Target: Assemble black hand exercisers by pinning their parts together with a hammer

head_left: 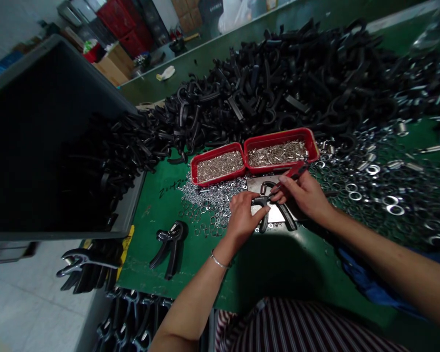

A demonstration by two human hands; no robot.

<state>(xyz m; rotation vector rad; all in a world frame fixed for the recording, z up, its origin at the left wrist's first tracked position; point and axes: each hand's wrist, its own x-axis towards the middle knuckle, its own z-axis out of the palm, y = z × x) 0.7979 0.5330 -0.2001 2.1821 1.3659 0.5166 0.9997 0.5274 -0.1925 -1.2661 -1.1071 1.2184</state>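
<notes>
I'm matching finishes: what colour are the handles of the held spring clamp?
The spring clamp handles are black, best seen in the head view.

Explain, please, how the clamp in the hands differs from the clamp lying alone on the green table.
The held clamp is over the metal plate; the loose clamp lies directly on the green table. The left hand grips the held clamp and the right hand has a red tool at it, while no hand touches the loose clamp. Both are mostly black.
</notes>
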